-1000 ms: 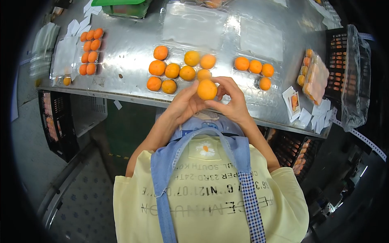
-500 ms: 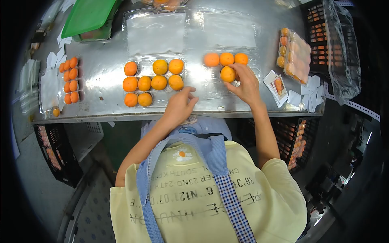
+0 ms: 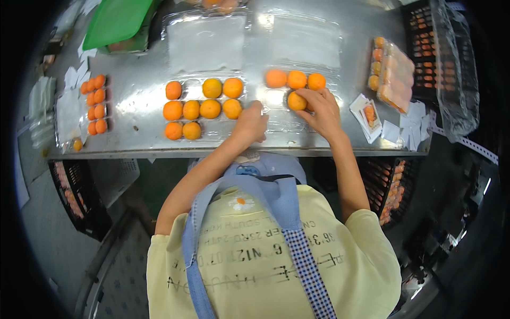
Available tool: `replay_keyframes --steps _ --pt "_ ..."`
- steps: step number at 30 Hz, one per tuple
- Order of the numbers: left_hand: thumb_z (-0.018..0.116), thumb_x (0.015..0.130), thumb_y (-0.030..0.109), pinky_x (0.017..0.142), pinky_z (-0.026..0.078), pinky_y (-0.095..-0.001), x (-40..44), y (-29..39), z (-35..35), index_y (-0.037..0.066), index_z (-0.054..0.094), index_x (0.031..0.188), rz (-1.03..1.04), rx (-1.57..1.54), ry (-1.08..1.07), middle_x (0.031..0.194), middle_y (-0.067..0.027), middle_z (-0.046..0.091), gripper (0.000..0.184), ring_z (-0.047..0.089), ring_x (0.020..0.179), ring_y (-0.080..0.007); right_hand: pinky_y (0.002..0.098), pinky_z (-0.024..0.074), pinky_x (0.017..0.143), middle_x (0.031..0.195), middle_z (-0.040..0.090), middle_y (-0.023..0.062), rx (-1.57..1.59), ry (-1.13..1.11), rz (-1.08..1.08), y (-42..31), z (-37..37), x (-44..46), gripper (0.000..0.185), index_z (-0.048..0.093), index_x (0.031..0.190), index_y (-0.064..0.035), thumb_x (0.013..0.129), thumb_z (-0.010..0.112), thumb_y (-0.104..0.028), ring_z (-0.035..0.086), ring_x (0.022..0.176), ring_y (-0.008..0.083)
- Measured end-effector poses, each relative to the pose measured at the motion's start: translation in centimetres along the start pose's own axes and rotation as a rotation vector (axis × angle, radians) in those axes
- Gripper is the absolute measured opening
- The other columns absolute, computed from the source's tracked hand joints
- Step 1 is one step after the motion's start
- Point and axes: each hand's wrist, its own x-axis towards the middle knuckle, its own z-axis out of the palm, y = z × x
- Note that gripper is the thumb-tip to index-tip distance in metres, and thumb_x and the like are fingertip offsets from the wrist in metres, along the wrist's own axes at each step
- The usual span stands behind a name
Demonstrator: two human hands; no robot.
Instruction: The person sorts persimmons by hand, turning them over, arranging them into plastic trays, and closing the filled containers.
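Observation:
My right hand is closed around a mandarin in the clear plastic tray at the right, thumb and fingers on its right side. Part of another orange fruit shows under these fingers, mostly hidden. Behind it sits a row of mandarins in the same tray. My left hand is at the near left corner of this clear tray, fingers apart; whether it touches the rim I cannot tell. Just left of that hand, another clear tray holds several mandarins, with gaps among them.
Open lids lie behind both trays. A closed pack of mandarins, printed cards and a black crate are at the right. Farther left are another part-filled tray and a green basket. The table edge runs in front.
My left hand has moved right and away from me, from the left tray's corner to the right tray's edge. The right hand has shifted slightly, with its mandarin a little farther left.

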Motion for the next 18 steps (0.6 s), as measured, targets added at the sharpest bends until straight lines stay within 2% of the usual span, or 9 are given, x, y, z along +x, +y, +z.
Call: replay_keyframes --steps 6,7,10,11,14,16,18 --pt "0.054 0.09 0.012 0.044 0.051 -0.0364 -0.9 -1.0 -0.7 -0.006 0.047 0.105 0.09 0.157 0.053 0.066 -0.0212 0.061 0.025 0.062 0.048 -0.0276 0.0366 0.0451 0.084 0.106 0.06 0.007 -0.005 0.044 0.016 -1.8 0.7 -0.2 0.048 0.062 0.111 -0.0084 0.065 0.077 -0.013 0.054 0.097 0.0282" --pt "0.056 0.089 0.014 0.053 0.051 -0.0404 -1.1 -1.6 -0.7 -0.005 0.05 0.106 0.142 0.297 0.062 0.069 -0.0219 0.063 0.027 0.064 0.055 -0.0297 0.0367 0.045 0.084 0.106 0.059 0.0076 -0.002 0.053 0.022 -2.3 0.4 0.0 0.048 0.062 0.111 -0.008 0.065 0.077 -0.013 0.054 0.098 0.0284" --pt "0.058 0.088 0.016 0.063 0.051 -0.0437 -5.1 -0.4 -2.7 -0.003 0.053 0.107 0.312 0.564 0.163 0.074 -0.0186 0.065 0.027 0.067 0.069 -0.0313 0.0363 0.0453 0.084 0.106 0.059 0.0095 0.081 0.102 0.021 -4.1 0.2 0.7 0.043 0.063 0.108 -0.0064 0.068 0.076 -0.011 0.055 0.098 0.0287" --pt "0.062 0.085 0.015 0.071 0.049 -0.0431 -6.7 0.4 -3.8 0.0 0.055 0.111 0.229 0.505 0.151 0.079 -0.0132 0.066 0.031 0.065 0.079 -0.0306 0.0362 0.0454 0.084 0.106 0.059 0.0095 0.116 0.113 0.008 -4.4 0.3 0.8 0.041 0.063 0.108 -0.006 0.069 0.075 -0.01 0.055 0.098 0.0288" --pt "0.065 0.082 0.014 0.074 0.048 -0.0392 -8.7 -3.9 -6.8 0.002 0.056 0.113 0.491 0.347 0.537 0.091 -0.0122 0.065 0.035 0.061 0.083 -0.0301 0.0358 0.0461 0.081 0.103 0.059 0.0103 0.159 0.101 -0.042 -5.3 0.9 1.0 0.034 0.063 0.104 -0.0046 0.072 0.072 -0.006 0.057 0.094 0.0293" --pt "0.066 0.079 0.014 0.085 0.044 -0.0402 -9.6 -6.4 -9.2 0.003 0.057 0.112 0.451 0.353 0.822 0.102 -0.0163 0.06 0.036 0.055 0.096 -0.0324 0.0359 0.0462 0.08 0.103 0.06 0.0106 0.129 0.064 -0.074 -5.5 1.7 1.1 0.031 0.063 0.102 -0.0042 0.073 0.07 -0.004 0.057 0.094 0.0293" --pt "0.069 0.078 0.015 0.085 0.044 -0.0404 -10.0 -8.8 -11.6 0.002 0.057 0.113 0.363 0.485 1.068 0.106 -0.0156 0.057 0.039 0.054 0.095 -0.0323 0.0358 0.0465 0.079 0.102 0.06 0.0106 0.186 0.044 -0.095 -6.2 2.4 1.4 0.028 0.064 0.1 -0.0042 0.073 0.069 -0.003 0.057 0.093 0.0292"
